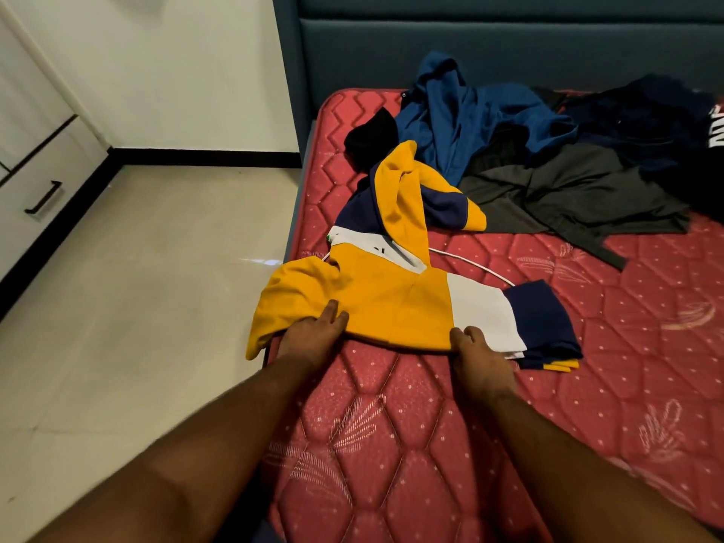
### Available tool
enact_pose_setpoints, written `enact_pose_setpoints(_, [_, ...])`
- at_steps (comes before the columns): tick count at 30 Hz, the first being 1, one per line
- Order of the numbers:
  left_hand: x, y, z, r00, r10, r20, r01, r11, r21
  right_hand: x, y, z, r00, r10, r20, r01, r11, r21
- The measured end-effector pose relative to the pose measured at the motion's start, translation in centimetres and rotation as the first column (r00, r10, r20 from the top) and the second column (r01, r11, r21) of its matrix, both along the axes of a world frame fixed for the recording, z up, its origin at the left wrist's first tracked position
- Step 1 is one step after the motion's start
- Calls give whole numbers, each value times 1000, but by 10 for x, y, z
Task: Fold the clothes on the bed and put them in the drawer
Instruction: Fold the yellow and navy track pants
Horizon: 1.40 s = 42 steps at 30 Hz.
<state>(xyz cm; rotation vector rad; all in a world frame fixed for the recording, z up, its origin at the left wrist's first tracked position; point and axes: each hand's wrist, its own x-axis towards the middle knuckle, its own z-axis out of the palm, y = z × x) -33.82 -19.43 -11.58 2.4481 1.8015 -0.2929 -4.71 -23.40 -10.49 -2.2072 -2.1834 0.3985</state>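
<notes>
A yellow, white and navy hoodie [395, 295] is lying partly folded in the middle of the frame, on the near left part of a red quilted mattress [431, 425]. Its yellow sleeve is hanging off the mattress's left edge, its hood is stretching up toward the centre of the frame, and its navy and white end is lying folded over at centre right. A white drawstring [470, 264] is curving out from under it onto the mattress.

The left hand [311, 335] is lying at the hoodie's near edge, left of centre, with its fingers stretched flat on the yellow fabric; nothing is curled around the cloth. The right hand [476, 348] is gripping the near edge where yellow is meeting white, its thumb on top and its fingers tucked below the fabric.

In the upper right a heap of clothes is waiting unfolded: a blue garment [462, 115], a dark grey garment [568, 194] and a navy garment [658, 123] with white lettering at the right border. A black piece [372, 139] is touching the hood's tip.

A blue padded headboard [509, 37] is running across the top. At the left edge of the frame, white drawers [35, 182] with a black handle [45, 201] are standing shut, well apart from the bed across a pale tiled floor [156, 288].
</notes>
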Motion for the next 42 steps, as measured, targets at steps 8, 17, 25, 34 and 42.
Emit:
enact_pose_setpoints(8, [12,18,23,928,276,249,-324,930,176,2,14,5,989,-120,-91,122,992,19])
enact_pose_setpoints(17, [38,31,73,-95,305,948,-779,570,-262,15,27,34,881,-249,-402,308,947,90])
enact_pose_setpoints(25, [18,46,134,68,178,982,-885,464,-23,1,25,110,993,-22,-120,35,994,102])
enact_pose_setpoints(34, [13,-21,46,-786,132,604,-563,251,-788,-60,-41,41,925,378,38,-331,851,-408])
enact_pose_setpoints(42, [-19,-23,15,-977,106,187,-147,305,-941,-144,75,85,829,560,-9,-543,800,-256])
